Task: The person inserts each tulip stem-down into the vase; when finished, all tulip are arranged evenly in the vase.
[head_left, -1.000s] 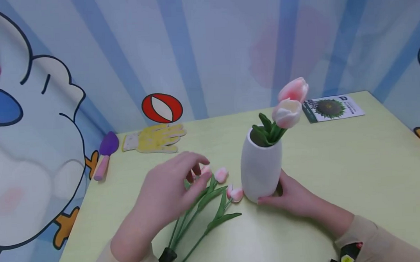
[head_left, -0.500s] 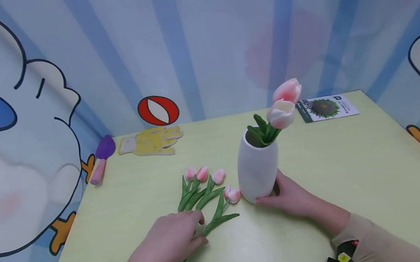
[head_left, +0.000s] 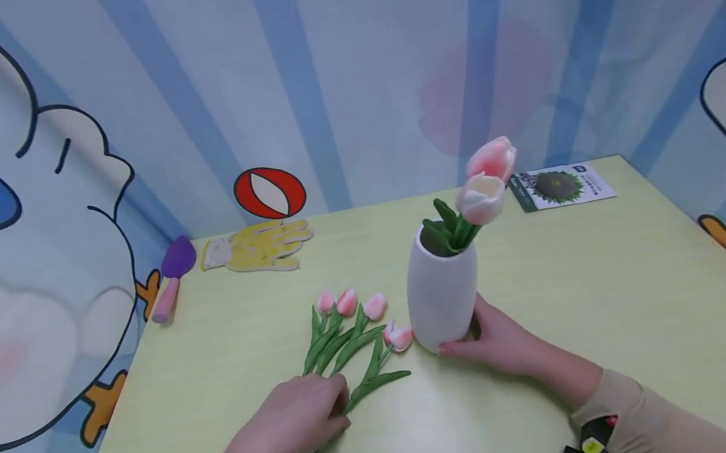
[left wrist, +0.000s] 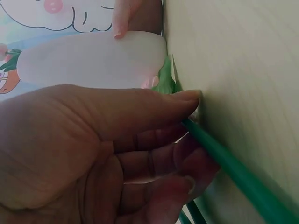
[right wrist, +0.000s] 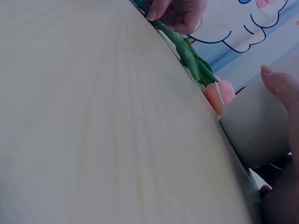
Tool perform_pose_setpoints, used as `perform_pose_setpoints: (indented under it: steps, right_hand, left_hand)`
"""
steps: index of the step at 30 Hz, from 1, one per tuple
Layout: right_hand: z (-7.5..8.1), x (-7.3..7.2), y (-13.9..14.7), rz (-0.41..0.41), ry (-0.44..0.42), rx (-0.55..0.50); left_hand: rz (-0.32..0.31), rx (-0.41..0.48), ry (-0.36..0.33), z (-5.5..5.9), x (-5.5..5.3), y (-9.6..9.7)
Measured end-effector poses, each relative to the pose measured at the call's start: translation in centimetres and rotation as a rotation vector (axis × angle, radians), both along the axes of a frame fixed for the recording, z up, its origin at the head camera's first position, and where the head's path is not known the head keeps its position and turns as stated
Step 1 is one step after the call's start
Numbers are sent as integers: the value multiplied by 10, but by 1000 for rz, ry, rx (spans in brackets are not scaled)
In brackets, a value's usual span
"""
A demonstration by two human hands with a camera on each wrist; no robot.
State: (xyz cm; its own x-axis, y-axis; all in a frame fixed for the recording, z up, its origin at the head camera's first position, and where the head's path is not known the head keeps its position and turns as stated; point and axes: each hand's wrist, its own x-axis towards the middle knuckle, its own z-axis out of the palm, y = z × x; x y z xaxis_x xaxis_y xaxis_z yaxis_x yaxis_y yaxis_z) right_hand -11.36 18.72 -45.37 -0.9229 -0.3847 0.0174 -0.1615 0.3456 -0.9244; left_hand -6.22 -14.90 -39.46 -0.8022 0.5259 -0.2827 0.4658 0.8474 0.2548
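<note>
Head view: the right hand point(head_left: 504, 338) grips the base of an upright white vase point(head_left: 442, 297) holding two tulips point(head_left: 482, 199); left of it, four tulips point(head_left: 351, 348) lie on the table point(head_left: 529, 408), the left hand point(head_left: 298, 415) over their stems. Left wrist view: its thumb and fingers pinch a green stem point(left wrist: 238, 168). Right wrist view: a pink flower point(right wrist: 219, 95) lies just beside the vase.

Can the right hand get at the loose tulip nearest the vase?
Likely not: the right hand grips the white vase near its base, and the vase stands between most of that hand and the pink bloom.
</note>
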Motion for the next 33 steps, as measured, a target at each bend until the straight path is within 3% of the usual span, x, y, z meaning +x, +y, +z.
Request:
perform_pose_setpoints:
  steps: [14, 18, 24, 33]
  right_hand:
    - [2, 2, -1, -8, -3, 7]
    - [3, 1, -1, -2, -2, 11]
    - [3, -1, 0, 2, 4, 11]
    - [1, -1, -2, 4, 9, 14]
  left_hand:
    - [-16, 157, -89, 5, 0, -6]
    - [10, 218, -133, 11, -3, -11]
    - [79, 383, -189, 21, -7, -17]
    - [144, 585, -197, 32, -8, -16]
